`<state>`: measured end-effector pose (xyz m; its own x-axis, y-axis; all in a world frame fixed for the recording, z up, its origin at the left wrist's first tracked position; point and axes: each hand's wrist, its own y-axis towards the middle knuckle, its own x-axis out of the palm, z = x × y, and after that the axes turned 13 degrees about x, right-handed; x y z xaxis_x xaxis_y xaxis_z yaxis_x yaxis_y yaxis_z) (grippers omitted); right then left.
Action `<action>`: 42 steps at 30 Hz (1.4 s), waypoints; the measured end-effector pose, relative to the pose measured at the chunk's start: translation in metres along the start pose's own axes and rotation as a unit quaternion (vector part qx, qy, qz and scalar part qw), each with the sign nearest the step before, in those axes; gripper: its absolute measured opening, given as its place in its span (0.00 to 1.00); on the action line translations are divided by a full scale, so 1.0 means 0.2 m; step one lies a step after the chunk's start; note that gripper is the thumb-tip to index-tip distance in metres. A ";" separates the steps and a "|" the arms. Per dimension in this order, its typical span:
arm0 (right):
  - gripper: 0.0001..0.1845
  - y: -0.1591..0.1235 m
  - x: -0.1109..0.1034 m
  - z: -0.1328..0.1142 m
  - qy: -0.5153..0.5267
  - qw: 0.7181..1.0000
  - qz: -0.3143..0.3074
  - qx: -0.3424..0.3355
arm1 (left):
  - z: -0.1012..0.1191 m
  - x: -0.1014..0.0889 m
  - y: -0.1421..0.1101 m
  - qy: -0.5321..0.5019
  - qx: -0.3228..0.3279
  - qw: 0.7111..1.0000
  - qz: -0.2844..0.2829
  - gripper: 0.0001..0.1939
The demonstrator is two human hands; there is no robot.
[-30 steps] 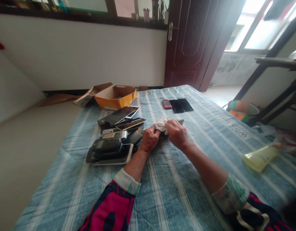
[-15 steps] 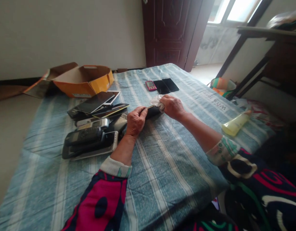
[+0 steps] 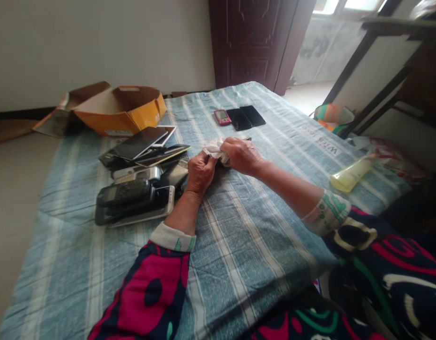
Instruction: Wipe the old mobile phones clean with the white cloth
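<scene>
At the left we see an open orange box [image 3: 113, 122], flap out to its left, on the striped cloth [image 3: 263, 208]. Nearer to us lies a heap of phones [image 3: 123, 193], overlapping at various angles. Right of the heap, the left hand [image 3: 201, 172] is pinching the left end of a dark flat device [image 3: 248, 139], thumb against curled fingers. Crumpled white tissue [image 3: 214, 148] covers that end. Farther back, we see a pink phone [image 3: 222, 117]. The right hand [image 3: 242, 155] is clenched around the tissue and hides most of the device, whose long axis runs rightward and slightly away from us; one narrow tip pokes out beyond the knuckles, pointing right and back. We cannot tell which face is up. Behind that hand, two black phones [image 3: 246, 117] lie side by side, and well to the right rests a yellow tube [image 3: 351, 174].
</scene>
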<state>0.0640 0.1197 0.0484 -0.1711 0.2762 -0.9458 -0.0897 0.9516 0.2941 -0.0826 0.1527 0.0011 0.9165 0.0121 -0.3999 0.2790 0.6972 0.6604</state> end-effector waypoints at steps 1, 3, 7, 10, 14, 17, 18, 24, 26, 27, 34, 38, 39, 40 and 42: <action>0.13 0.00 0.00 0.01 0.006 1.000 0.004 -0.002 | 0.00 0.00 0.00 -0.001 0.000 1.000 0.001 0.12; 0.12 0.00 0.01 0.03 0.017 1.000 0.015 -0.009 | 0.00 0.00 0.00 -0.005 0.003 1.000 0.003 0.11; 0.11 0.00 0.01 0.08 0.040 0.999 0.024 -0.010 | 0.01 0.00 -0.01 -0.004 0.007 1.000 0.003 0.09; 0.09 0.01 -0.01 0.10 0.055 0.998 0.018 0.005 | 0.01 0.00 -0.01 0.001 0.011 1.000 0.001 0.09; 0.07 0.04 -0.04 0.07 0.051 0.999 -0.015 0.003 | -0.01 0.02 -0.01 -0.001 0.017 1.000 0.014 0.09; 0.08 0.05 -0.06 0.03 0.036 0.999 -0.036 -0.010 | -0.02 0.02 -0.01 0.009 0.010 1.000 0.021 0.09; 0.07 0.06 -0.06 0.03 0.033 0.999 -0.039 -0.016 | -0.02 0.02 -0.01 0.011 0.008 1.000 0.022 0.09; 0.06 0.06 -0.07 0.08 0.051 0.998 -0.039 -0.025 | 0.00 0.01 -0.01 0.007 0.017 1.000 0.004 0.07; 0.06 0.07 -0.08 0.12 0.065 0.997 -0.038 -0.014 | 0.00 0.01 -0.01 0.005 0.017 1.000 -0.003 0.08; 0.06 0.07 -0.08 0.14 0.072 0.997 -0.038 -0.008 | 0.00 0.01 -0.01 0.006 0.016 1.000 -0.003 0.08; 0.07 0.06 -0.08 0.30 0.103 0.995 -0.007 0.019 | -0.01 0.00 -0.02 0.013 0.007 1.000 -0.008 0.11; 0.08 0.05 -0.09 0.36 0.106 0.994 0.008 0.025 | 0.01 -0.01 -0.03 0.008 -0.010 1.000 -0.012 0.12; 0.08 0.05 -0.09 0.37 0.105 0.994 0.010 0.025 | 0.02 -0.02 -0.04 0.007 -0.014 1.000 -0.017 0.12; 0.08 0.05 -0.09 0.38 0.103 0.994 0.013 0.027 | 0.02 -0.02 -0.04 0.007 -0.017 1.000 -0.017 0.12; 0.08 0.04 -0.09 0.40 0.092 0.995 0.014 0.034 | 0.03 -0.03 -0.04 0.007 -0.020 1.000 -0.017 0.11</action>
<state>0.1456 0.1342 0.0567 -0.3496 0.2793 -0.8943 -0.0159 0.9526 0.3037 -0.0884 0.1422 0.0011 0.9025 -0.0015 -0.4306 0.2976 0.7250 0.6212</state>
